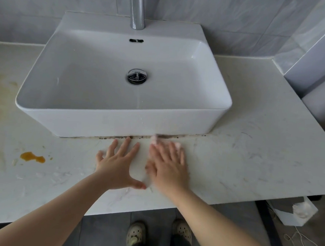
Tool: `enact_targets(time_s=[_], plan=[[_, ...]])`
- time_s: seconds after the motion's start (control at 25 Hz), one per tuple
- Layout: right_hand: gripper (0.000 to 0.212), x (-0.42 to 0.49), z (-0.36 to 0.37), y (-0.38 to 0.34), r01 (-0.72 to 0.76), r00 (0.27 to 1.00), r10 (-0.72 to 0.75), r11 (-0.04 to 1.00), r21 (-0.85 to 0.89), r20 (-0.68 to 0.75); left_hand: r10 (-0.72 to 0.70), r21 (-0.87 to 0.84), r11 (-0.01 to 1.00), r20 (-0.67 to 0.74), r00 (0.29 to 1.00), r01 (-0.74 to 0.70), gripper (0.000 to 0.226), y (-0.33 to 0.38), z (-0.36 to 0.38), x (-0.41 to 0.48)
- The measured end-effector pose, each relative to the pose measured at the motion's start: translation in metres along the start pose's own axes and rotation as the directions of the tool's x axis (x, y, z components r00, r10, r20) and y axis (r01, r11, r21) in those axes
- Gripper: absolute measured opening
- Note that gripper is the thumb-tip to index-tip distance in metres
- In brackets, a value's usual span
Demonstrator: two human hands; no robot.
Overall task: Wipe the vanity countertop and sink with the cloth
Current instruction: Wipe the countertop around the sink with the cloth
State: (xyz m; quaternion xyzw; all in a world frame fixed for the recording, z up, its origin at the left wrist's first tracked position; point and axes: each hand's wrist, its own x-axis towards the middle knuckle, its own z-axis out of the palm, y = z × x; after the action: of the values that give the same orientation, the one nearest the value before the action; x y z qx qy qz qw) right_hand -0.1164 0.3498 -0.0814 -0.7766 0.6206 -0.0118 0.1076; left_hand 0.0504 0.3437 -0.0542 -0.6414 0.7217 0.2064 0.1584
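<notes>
Stain point(32, 157): orange spill on the vanity countertop point(250, 155), far left, well apart from my hands.
Left hand point(118, 165): fingers spread, flat on the stone, clamped on nothing.
Cloth point(155, 139): pale, blurred, under my right palm, peeking out at the fingertips by the sink point(120, 124) base.
Right hand point(168, 166): splayed, pressing the cloth flat.
Next move: leftward, I judge; left hand nearer the spill.
</notes>
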Motion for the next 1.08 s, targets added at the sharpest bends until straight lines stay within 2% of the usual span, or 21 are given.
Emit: enact_targets(time_s=[0.04,0.08,0.12,0.2,0.28,0.32,0.36,0.4,0.44,0.48,0.52,0.56,0.64,0.72,0.76,0.8,0.84,0.92,1.0,1.04,1.08], plan=[[0.064,-0.001,-0.002,0.002,0.106,0.993,-0.103,0.994,-0.034,0.059,0.007,0.006,1.0,0.002,1.0,-0.007,0.125,-0.001,0.0,0.0],[0.065,-0.001,-0.004,0.017,0.129,0.991,-0.126,0.99,-0.054,0.05,0.015,0.009,1.0,-0.001,1.0,-0.015,0.125,-0.002,0.0,-0.001],[0.066,-0.003,-0.005,0.039,0.064,0.998,-0.063,0.995,-0.079,0.014,0.023,0.009,1.0,-0.011,1.0,-0.023,0.125,-0.003,0.001,-0.001],[0.068,-0.016,-0.005,0.084,-0.239,0.964,0.228,0.969,-0.066,-0.135,0.034,0.007,0.999,-0.042,0.999,-0.034,0.123,-0.005,0.005,-0.003],[0.066,-0.03,-0.009,0.101,-0.536,0.83,0.53,0.844,0.015,-0.176,0.041,0.005,0.999,-0.061,0.997,-0.04,0.122,-0.008,0.01,-0.005],[0.064,-0.031,-0.01,0.089,-0.595,0.788,0.593,0.802,0.039,-0.166,0.045,0.0,0.999,-0.071,0.996,-0.045,0.124,-0.009,0.013,-0.005],[0.064,-0.031,-0.006,0.068,-0.569,0.811,0.567,0.822,0.033,-0.142,0.054,-0.004,0.999,-0.086,0.995,-0.054,0.128,-0.01,0.016,-0.006],[0.066,-0.032,-0.002,0.042,-0.451,0.886,0.45,0.892,0.02,-0.113,0.066,-0.007,0.998,-0.103,0.992,-0.067,0.128,-0.01,0.018,-0.007],[0.065,-0.036,0.006,0.018,-0.279,0.957,0.278,0.96,0.002,-0.08,0.076,-0.01,0.997,-0.122,0.99,-0.078,0.125,-0.012,0.02,-0.008],[0.063,-0.042,0.01,0.004,-0.106,0.994,0.105,0.994,-0.025,-0.04,0.086,-0.012,0.996,-0.136,0.987,-0.088,0.121,-0.013,0.022,-0.01],[0.06,-0.046,0.011,0.006,0.015,0.999,-0.017,0.997,-0.074,-0.033,0.1,-0.013,0.995,-0.144,0.985,-0.103,0.119,-0.015,0.023,-0.011],[0.059,-0.046,0.007,0.02,0.044,0.998,-0.048,0.994,-0.097,-0.041,0.119,-0.01,0.992,-0.145,0.982,-0.122,0.12,-0.017,0.023,-0.013],[0.064,-0.046,0.0,0.068,-0.167,0.983,0.156,0.979,-0.114,-0.099,0.161,0.033,0.987,-0.127,0.979,-0.158,0.124,-0.021,0.022,-0.017],[0.064,-0.05,-0.008,0.102,-0.486,0.871,0.483,0.874,-0.019,-0.092,0.174,0.066,0.984,-0.115,0.978,-0.167,0.124,-0.024,0.022,-0.019],[0.062,-0.048,-0.005,0.099,-0.572,0.814,0.572,0.82,0.026,-0.1,0.178,0.075,0.983,-0.111,0.978,-0.17,0.123,-0.025,0.022,-0.019],[0.06,-0.045,-0.006,0.079,-0.597,0.792,0.596,0.801,0.041,-0.132,0.182,0.081,0.981,-0.106,0.978,-0.173,0.121,-0.025,0.021,-0.019],[0.06,-0.045,0.0,0.048,-0.538,0.825,0.536,0.842,0.044,-0.18,0.185,0.082,0.981,-0.101,0.977,-0.177,0.121,-0.025,0.02,-0.019],[0.059,-0.048,0.018,-0.018,-0.217,0.956,0.212,0.976,-0.004,-0.202,0.189,0.071,0.981,-0.1,0.977,-0.182,0.123,-0.026,0.02,-0.019],[0.053,-0.052,0.023,-0.042,0.07,0.99,-0.079,0.995,-0.077,-0.118,0.201,0.072,0.978,-0.093,0.975,-0.195,0.128,-0.027,0.019,-0.019],[0.053,-0.047,0.017,-0.028,0.12,0.987,-0.13,0.987,-0.104,-0.092,0.21,0.076,0.976,-0.088,0.974,-0.204,0.133,-0.028,0.018,-0.019],[0.054,-0.043,0.013,-0.002,0.073,0.99,-0.088,0.989,-0.131,-0.112,0.219,0.08,0.974,-0.081,0.972,-0.212,0.136,-0.029,0.018,-0.019]])
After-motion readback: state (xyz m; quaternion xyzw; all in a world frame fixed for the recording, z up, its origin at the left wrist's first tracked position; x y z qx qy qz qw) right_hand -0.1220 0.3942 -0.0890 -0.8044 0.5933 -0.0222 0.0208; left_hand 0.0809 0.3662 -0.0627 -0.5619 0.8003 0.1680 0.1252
